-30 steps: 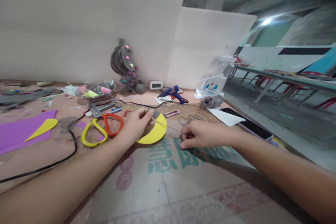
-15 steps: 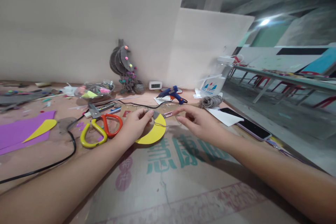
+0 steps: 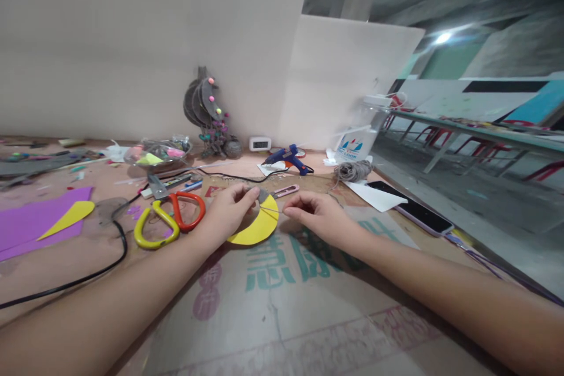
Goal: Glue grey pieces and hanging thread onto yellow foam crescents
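Observation:
My left hand [image 3: 232, 207] is closed on the upper end of a yellow crescent [image 3: 259, 225], which looks like paper or foam sheet. Grey yarn is wrapped around the crescent's tip [image 3: 263, 195], next to my thumb. From there a strand of grey yarn [image 3: 271, 210] runs across the yellow surface to my right hand [image 3: 315, 214], whose thumb and forefinger pinch it. Just behind the crescent lie pink thread snips [image 3: 286, 190]. A ball of grey yarn [image 3: 353, 171] rests beyond my right hand.
Scissors with yellow and red handles [image 3: 170, 220] lie beside my left forearm. A blue glue gun [image 3: 288, 157] and a small clock [image 3: 260, 144] stand behind. Purple sheets [image 3: 44, 217] are at left, a phone [image 3: 412, 211] at right. Cardboard [image 3: 282, 329] covers the table in front.
My right hand has moved slightly left and down, its fingers closing into a pinch. The yarn now stretches straighter from the crescent. More of the thread snips shows. My left hand keeps its grip.

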The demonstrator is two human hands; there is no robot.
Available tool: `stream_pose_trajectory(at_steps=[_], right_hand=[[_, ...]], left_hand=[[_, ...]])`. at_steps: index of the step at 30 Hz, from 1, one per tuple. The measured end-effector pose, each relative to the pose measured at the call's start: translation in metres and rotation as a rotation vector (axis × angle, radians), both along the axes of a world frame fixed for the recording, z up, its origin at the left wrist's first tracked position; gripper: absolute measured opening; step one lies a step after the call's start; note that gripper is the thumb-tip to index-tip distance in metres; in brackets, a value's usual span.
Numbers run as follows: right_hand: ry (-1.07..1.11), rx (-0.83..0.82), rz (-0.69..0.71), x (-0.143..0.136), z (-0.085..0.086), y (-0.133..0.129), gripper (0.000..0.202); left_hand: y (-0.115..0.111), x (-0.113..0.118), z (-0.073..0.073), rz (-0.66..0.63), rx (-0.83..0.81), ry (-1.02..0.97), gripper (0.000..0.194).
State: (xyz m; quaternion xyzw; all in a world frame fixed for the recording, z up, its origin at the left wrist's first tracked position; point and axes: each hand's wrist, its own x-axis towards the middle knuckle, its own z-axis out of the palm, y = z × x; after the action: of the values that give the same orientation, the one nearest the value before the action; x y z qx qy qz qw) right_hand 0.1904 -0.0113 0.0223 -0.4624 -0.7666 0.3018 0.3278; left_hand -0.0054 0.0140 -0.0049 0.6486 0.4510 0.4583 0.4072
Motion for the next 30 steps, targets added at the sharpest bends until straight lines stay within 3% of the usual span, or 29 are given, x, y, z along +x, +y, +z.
stream_pose_trajectory(at_steps=[6, 11, 19, 30], right_hand=[[0.042, 0.103, -0.050, -0.005, 0.006, 0.000, 0.020], [-0.029, 0.157, -0.135, 0.004, 0.001, 0.007, 0.018], [-0.103, 0.051, -0.112, 0.010, -0.007, 0.015, 0.024], [-0.113, 0.035, -0.114, 0.010, -0.012, 0.018, 0.025]], left_hand=[[-0.001, 0.001, -0.001, -0.065, -0.017, 0.058, 0.031], [-0.001, 0.002, -0.001, -0.083, -0.041, 0.032, 0.032], [0.001, 0.000, -0.002, -0.067, 0.021, 0.070, 0.031], [-0.004, 0.000, 0.001, -0.111, -0.007, 0.119, 0.032]])
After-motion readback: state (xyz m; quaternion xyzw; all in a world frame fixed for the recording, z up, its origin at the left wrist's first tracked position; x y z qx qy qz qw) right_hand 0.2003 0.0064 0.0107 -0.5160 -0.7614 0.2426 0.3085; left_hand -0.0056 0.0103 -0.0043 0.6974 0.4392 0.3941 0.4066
